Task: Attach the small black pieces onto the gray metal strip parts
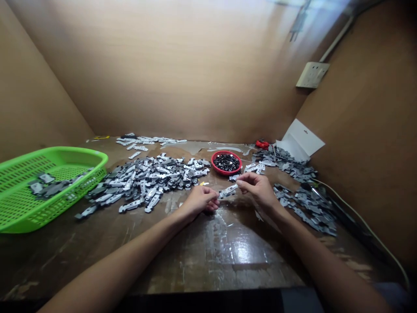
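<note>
My left hand (199,201) and my right hand (257,188) meet over the middle of the worn wooden table (208,256). Both pinch one small silver metal plate (228,191), the left at its near end, the right at its far end. A large heap of similar grey and silver metal plates (150,178) lies just left of my hands. A red bowl of small black parts (226,162) stands right behind the held plate.
A green plastic basket (48,187) with a few plates sits at the left edge. More plates lie at the right (306,204) and along the back (146,140). A white card (301,139) leans on the right wall, a cable (365,224) below it.
</note>
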`<state>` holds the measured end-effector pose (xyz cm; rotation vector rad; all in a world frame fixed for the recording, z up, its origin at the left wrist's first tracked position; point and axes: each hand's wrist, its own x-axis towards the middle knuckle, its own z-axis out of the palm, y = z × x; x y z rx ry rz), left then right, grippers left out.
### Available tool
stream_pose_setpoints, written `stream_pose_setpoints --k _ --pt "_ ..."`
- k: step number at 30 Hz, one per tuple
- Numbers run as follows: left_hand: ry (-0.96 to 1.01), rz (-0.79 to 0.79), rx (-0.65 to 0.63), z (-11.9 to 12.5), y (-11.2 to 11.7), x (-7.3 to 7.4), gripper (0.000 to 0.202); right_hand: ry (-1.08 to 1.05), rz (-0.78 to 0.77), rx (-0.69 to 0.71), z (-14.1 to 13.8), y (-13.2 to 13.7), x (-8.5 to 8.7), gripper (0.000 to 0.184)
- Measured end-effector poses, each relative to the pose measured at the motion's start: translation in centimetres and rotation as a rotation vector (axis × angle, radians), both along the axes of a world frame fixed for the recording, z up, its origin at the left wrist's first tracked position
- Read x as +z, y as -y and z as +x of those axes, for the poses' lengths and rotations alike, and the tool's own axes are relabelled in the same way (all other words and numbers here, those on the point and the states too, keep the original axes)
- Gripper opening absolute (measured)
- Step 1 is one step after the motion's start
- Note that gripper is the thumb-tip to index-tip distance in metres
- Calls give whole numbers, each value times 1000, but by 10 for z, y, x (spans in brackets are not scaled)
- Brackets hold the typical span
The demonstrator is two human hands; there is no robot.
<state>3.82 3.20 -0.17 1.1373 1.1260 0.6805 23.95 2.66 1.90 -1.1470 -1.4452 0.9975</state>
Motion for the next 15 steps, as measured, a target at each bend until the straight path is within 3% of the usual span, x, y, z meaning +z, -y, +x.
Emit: stream_pose_setpoints --k 5,15 --pt "1 -7 5 1 1 2 20 9 -23 55 -1 -2 -8 23" --pt "29 2 -11 -1 1 0 21 58 11 86 -7 2 -6 20"
